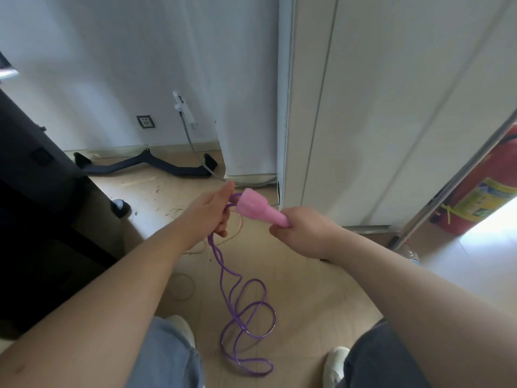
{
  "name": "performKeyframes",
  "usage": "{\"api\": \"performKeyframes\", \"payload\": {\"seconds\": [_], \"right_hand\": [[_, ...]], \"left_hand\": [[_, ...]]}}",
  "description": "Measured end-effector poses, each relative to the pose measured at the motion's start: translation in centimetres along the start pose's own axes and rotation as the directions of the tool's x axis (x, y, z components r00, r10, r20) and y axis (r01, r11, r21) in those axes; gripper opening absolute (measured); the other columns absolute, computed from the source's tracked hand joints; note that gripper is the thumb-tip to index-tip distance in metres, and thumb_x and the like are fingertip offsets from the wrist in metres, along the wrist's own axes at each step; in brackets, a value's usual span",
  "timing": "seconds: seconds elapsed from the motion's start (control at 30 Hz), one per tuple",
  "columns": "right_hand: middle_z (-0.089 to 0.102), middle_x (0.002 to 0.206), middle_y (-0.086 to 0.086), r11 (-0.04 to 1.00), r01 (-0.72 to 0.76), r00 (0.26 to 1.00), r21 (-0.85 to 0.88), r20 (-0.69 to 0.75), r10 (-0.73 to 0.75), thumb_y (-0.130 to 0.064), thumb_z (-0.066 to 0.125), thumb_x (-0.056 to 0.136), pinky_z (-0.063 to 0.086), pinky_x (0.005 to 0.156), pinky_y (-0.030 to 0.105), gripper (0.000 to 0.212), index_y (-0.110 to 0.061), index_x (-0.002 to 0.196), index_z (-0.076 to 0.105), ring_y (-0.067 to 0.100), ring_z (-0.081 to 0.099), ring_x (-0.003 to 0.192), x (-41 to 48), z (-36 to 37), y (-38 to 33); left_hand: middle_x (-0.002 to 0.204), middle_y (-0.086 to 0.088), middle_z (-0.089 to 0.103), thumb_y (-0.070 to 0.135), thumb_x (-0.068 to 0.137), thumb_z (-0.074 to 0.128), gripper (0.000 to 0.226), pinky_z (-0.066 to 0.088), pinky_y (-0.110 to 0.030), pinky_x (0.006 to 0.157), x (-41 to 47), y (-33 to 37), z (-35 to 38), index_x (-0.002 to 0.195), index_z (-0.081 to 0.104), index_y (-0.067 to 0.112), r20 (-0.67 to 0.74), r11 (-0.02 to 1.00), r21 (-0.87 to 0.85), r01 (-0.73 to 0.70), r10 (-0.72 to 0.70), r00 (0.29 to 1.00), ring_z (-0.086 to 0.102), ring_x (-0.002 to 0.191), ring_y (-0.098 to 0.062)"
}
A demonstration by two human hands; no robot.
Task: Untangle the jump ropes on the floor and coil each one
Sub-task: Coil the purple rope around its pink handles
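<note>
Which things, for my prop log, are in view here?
purple jump rope: one, purple, held up, loops on floor
pink handle: one, pink, held at centre
cream rope: one, cream, floor beyond the purple loops
pull-down bar: one, black, floor by wall
wall socket: one, grey-white, low on wall
grey cable: one, grey, wall down to floor
fire extinguisher: one, red, far right
shoes: two, white, bottom edge
left hand: one, grips the purple jump rope
right hand: one, grips the pink handle
</note>
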State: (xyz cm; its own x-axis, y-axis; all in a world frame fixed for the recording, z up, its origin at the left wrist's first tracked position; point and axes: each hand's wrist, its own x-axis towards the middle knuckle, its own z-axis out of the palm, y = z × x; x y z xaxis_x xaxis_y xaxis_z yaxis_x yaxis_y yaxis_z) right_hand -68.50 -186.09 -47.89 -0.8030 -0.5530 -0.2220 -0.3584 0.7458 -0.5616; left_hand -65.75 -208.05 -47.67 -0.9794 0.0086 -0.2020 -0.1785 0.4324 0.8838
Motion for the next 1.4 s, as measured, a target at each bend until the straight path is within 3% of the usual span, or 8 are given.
{"api": "performKeyframes", "payload": {"seconds": [0.13, 0.3, 0.43, 0.53, 0.73, 1.13, 1.27, 1.4], "right_hand": [[0.047, 0.065, 0.001, 0.967, -0.099, 0.976, 0.236, 0.213, 0.048, -0.034, 0.058, 0.097, 0.034, 0.050, 0.027, 0.028, -0.019, 0.076, 0.048, 0.019, 0.041, 0.053, -0.9, 0.5, -0.4], [0.032, 0.059, -0.003, 0.755, -0.228, 0.893, 0.615, 0.441, -0.090, -0.023, 0.055, 0.101, 0.016, 0.045, 0.025, 0.025, -0.018, 0.083, 0.038, 0.013, 0.022, 0.047, -2.3, 0.5, -0.9], [0.033, 0.059, -0.003, 0.643, -0.251, 0.901, 0.723, 0.417, -0.117, -0.024, 0.054, 0.102, 0.016, 0.042, 0.022, 0.027, -0.020, 0.079, 0.040, 0.011, 0.023, 0.046, -2.7, 0.8, -1.8], [0.035, 0.059, -0.003, 0.627, -0.228, 0.951, 0.745, 0.307, -0.020, -0.026, 0.056, 0.100, 0.019, 0.042, 0.022, 0.021, -0.019, 0.082, 0.047, 0.012, 0.023, 0.046, -2.2, 1.4, -2.5], [0.052, 0.065, -0.002, 0.977, -0.095, 0.992, 0.190, -0.064, 0.109, -0.027, 0.049, 0.097, 0.035, 0.048, 0.027, 0.019, -0.020, 0.080, 0.053, 0.023, 0.052, 0.061, -0.6, 2.5, -2.7], [0.046, 0.071, -0.002, 0.954, -0.235, 0.956, -0.187, -0.223, 0.192, -0.017, 0.047, 0.093, 0.041, 0.063, 0.033, 0.005, -0.020, 0.090, 0.047, 0.028, 0.053, 0.073, 0.2, 1.7, 0.1], [0.056, 0.074, 0.002, 0.974, -0.225, 0.958, -0.027, -0.187, 0.216, -0.025, 0.043, 0.099, 0.040, 0.055, 0.030, 0.015, -0.016, 0.091, 0.052, 0.027, 0.058, 0.070, 0.6, 1.8, -0.2], [0.044, 0.064, 0.001, 0.814, -0.265, 0.938, 0.516, -0.057, 0.342, -0.026, 0.052, 0.095, 0.028, 0.044, 0.023, 0.015, -0.016, 0.085, 0.053, 0.017, 0.035, 0.047, 0.6, 0.4, 0.0]], "left_hand": [[0.049, 0.008, 0.045, 0.063, 0.101, 0.027, 0.068, 0.046, -0.034, 0.062, -0.1, -0.5, 0.3, 0.058, 0.064, 0.026, -0.154, 0.997, 0.080, -0.018, 0.030, 0.988, 0.044, 0.051, -0.013], [0.054, 0.000, 0.045, 0.060, 0.104, 0.022, 0.070, 0.041, -0.019, 0.048, 0.2, -0.6, 1.0, 0.069, 0.053, 0.007, -0.222, 0.994, -0.109, -0.025, 0.000, 0.975, 0.042, 0.049, -0.012], [0.051, -0.002, 0.040, 0.046, 0.108, 0.029, 0.054, 0.037, -0.024, 0.043, -0.3, -0.3, 2.9, 0.078, 0.053, 0.008, -0.137, 0.917, -0.394, 0.063, -0.126, 0.982, 0.034, 0.042, -0.016], [0.048, -0.001, 0.040, 0.014, 0.105, 0.035, 0.033, 0.036, -0.025, 0.041, -0.2, 0.7, 4.9, 0.075, 0.048, 0.008, -0.146, 0.890, -0.380, 0.252, -0.326, 0.934, 0.034, 0.040, -0.015], [0.060, -0.005, 0.050, 0.005, 0.100, 0.028, 0.027, 0.036, -0.023, 0.043, 0.1, 0.9, 6.1, 0.091, 0.053, 0.010, -0.173, 0.866, -0.299, 0.402, -0.463, 0.869, 0.039, 0.045, -0.014], [0.071, -0.006, 0.055, 0.018, 0.104, 0.030, 0.032, 0.047, -0.026, 0.052, -0.3, 0.9, 6.0, 0.105, 0.061, 0.009, -0.053, 0.918, 0.015, 0.397, -0.396, 0.917, 0.051, 0.057, -0.017], [0.070, -0.003, 0.052, 0.029, 0.105, 0.028, 0.037, 0.039, -0.027, 0.051, -0.1, 0.7, 5.9, 0.106, 0.062, 0.013, -0.093, 0.928, 0.025, 0.372, -0.369, 0.925, 0.045, 0.057, -0.016], [0.057, 0.003, 0.039, 0.057, 0.104, 0.015, 0.070, 0.028, -0.025, 0.046, 0.4, 0.7, 5.0, 0.088, 0.066, 0.012, -0.256, 0.955, -0.141, 0.262, -0.290, 0.922, 0.033, 0.048, -0.013]]}}
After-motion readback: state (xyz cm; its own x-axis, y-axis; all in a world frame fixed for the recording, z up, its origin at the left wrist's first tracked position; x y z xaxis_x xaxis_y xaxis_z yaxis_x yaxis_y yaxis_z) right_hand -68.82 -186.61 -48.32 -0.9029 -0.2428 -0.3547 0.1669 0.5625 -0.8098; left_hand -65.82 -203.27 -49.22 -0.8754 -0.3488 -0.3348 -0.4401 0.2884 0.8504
